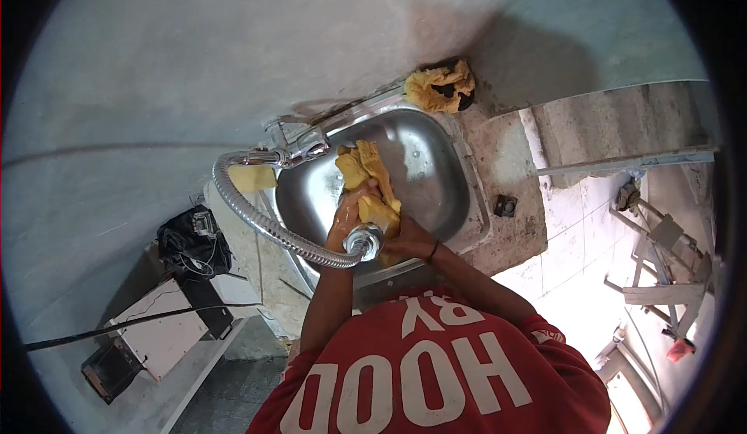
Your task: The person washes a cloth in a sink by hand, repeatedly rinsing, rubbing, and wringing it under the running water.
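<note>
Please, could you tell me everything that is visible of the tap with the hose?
The tap is shiny, chrome-looking, at the sink's rear left. Its ribbed, metallic-looking hose curves out left, then forward to a round outlet head between the left hand and right hand in this view. Whether they touch it or water runs is unclear.

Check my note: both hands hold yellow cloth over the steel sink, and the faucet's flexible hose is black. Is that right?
Not quite: in the head view, the flexible hose on the faucet is silver, not black. The left hand and right hand do hold yellow cloth over the steel sink.
</note>
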A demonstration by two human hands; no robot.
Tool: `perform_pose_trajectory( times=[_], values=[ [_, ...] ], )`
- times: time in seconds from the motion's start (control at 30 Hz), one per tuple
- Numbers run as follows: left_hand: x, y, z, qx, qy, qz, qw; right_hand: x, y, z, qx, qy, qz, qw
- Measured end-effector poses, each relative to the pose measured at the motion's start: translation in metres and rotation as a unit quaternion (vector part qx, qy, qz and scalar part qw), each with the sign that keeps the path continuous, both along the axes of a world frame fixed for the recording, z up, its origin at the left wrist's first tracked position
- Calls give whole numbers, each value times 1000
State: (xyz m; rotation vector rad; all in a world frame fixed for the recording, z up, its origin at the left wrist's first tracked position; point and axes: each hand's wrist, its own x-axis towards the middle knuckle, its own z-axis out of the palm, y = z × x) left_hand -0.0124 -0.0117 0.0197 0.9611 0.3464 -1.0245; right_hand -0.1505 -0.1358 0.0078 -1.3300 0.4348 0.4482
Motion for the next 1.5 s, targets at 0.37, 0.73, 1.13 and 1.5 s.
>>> perform_pose_trajectory(
  times=[0.37, 0.73, 1.13, 1.5],
  values=[
    [-40, -1, -28, 15, -265, 32, 964, 37, -24, 11, 25, -203, -113, 972],
    [-77, 32, 20, 84, -408, 35, 908, 18, 21, 20, 94, -235, -125, 959],
    [-81, 15, 5, 80, -483, 84, 868, 19, -7, 43, -162, -267, -41, 949],
    [-84, 6, 21, 39, -452, 148, 879, 14, -3, 52, -322, -290, 24, 901]
  ],
)
